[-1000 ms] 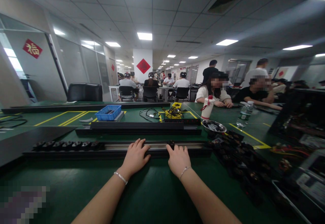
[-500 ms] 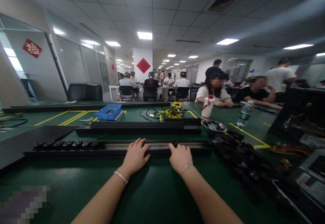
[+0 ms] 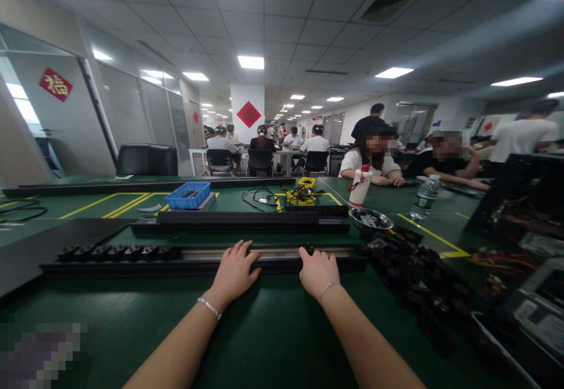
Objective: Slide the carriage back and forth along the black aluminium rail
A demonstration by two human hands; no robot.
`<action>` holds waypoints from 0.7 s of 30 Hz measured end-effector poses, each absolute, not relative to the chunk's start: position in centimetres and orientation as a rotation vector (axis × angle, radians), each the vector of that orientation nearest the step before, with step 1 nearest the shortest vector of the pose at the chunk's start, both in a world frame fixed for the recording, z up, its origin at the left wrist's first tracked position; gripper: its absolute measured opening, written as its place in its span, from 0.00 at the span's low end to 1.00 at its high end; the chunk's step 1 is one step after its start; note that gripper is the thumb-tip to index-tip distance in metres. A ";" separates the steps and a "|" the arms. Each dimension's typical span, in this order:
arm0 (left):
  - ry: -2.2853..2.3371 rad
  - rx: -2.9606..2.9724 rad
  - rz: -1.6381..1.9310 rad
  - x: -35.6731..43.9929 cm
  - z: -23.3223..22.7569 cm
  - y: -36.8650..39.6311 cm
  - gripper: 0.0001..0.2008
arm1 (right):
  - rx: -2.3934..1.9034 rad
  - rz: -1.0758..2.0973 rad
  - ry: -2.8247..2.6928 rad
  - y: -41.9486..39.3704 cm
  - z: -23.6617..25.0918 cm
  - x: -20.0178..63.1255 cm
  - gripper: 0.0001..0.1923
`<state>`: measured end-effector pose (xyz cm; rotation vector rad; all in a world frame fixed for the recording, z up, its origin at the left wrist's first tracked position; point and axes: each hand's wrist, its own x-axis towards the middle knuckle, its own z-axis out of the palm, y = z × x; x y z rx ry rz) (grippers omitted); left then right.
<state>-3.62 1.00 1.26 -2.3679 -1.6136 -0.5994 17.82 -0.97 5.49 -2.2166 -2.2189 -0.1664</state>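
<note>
We press our left hand (image 3: 235,272) flat on the long black rail (image 3: 273,258) at twelve o'clock; our right hand (image 3: 318,270) pinches a small black module (image 3: 309,250) on it. Seated modules (image 3: 118,252) fill ten o'clock; loose ones (image 3: 409,271) wait at two.

Blue bin (image 3: 189,195), water btl (image 3: 425,197), metal bowl (image 3: 371,218) on table.

Two bare forearms, no sleeves in view. Left hand (image 3: 234,272): thin silver bead bracelet (image 3: 208,308) at the wrist. Right hand (image 3: 318,272): thin silver chain bracelet (image 3: 328,288) at the wrist. No gloves, no rings or watch visible.
</note>
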 end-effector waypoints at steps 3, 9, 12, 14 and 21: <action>-1.615 -2.370 -0.594 -3.6 1.3 1.0 0.16 | -2.237 -0.172 -2.208 -0.9 5.6 18.1 0.22; -1.604 -2.375 -0.589 -3.6 1.4 0.9 0.16 | -2.256 -0.171 -2.173 -0.9 5.7 18.4 0.21; -1.611 -2.375 -0.590 -3.6 1.5 0.9 0.16 | -2.256 -0.171 -2.169 -0.9 5.8 18.4 0.21; -1.613 -2.375 -0.590 -3.6 1.4 1.0 0.16 | -2.264 -0.144 -2.185 -0.9 5.8 18.5 0.21; -1.604 -2.368 -0.580 -3.6 1.3 1.0 0.16 | -2.292 -0.163 -2.164 -0.7 5.7 18.7 0.22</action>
